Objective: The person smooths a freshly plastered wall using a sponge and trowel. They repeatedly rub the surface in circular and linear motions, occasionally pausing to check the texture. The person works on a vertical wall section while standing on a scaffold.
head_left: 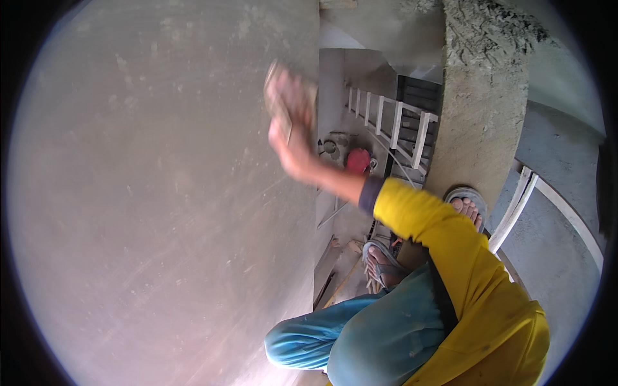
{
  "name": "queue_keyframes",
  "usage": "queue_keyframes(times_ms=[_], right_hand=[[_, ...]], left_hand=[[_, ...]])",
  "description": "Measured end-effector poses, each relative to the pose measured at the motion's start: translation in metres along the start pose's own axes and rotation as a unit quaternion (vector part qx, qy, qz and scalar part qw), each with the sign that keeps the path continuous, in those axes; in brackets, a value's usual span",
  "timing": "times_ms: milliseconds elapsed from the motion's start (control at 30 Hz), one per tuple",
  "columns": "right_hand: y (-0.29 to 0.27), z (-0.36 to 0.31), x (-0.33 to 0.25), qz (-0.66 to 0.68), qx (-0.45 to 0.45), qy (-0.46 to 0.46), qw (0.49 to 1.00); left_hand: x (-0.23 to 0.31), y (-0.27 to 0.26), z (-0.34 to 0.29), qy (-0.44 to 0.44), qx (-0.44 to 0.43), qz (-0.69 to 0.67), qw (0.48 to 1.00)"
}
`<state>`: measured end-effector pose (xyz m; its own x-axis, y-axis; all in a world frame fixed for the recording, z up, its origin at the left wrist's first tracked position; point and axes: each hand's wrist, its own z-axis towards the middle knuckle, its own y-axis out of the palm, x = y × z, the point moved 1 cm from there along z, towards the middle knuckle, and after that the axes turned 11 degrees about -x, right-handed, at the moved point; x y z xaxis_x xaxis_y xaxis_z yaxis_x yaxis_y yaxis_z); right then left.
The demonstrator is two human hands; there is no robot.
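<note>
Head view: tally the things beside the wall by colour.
Yellow: 1, sleeve
Blue: 1, trousers
Red: 1, round container
White: 1, ladder
Grey: 2, sandals
Total: 6
The right hand presses a flat block against the wall.

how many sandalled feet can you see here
2: one foot sits just above the blue-trousered knee, the other foot further up beside the rough concrete column. No others show.
</note>
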<state>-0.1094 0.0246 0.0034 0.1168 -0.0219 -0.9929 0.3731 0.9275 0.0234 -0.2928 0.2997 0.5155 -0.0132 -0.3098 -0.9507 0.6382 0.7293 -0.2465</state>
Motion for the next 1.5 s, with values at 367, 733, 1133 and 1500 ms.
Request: queue_keyframes(times_ms=[367,733,1133,1500], right_hand=[[0.002,0.001,-0.015,-0.039,0.031,-0.260,0.964],[-0.002,0.009,-0.053,-0.088,0.024,-0.305,0.948],[-0.020,0.047,0.011,0.090,0.091,0.013,0.992],[-0.050,0.086,-0.019,0.057,0.123,-0.048,0.990]], left_hand=[[0.000,-0.004,-0.004,0.000,-0.005,0.007,1.000],[0.002,-0.008,-0.016,-0.010,-0.019,0.016,1.000],[0.008,-0.005,-0.019,-0.022,-0.022,0.012,0.999],[0.008,-0.003,-0.017,-0.015,-0.009,-0.018,1.000]])
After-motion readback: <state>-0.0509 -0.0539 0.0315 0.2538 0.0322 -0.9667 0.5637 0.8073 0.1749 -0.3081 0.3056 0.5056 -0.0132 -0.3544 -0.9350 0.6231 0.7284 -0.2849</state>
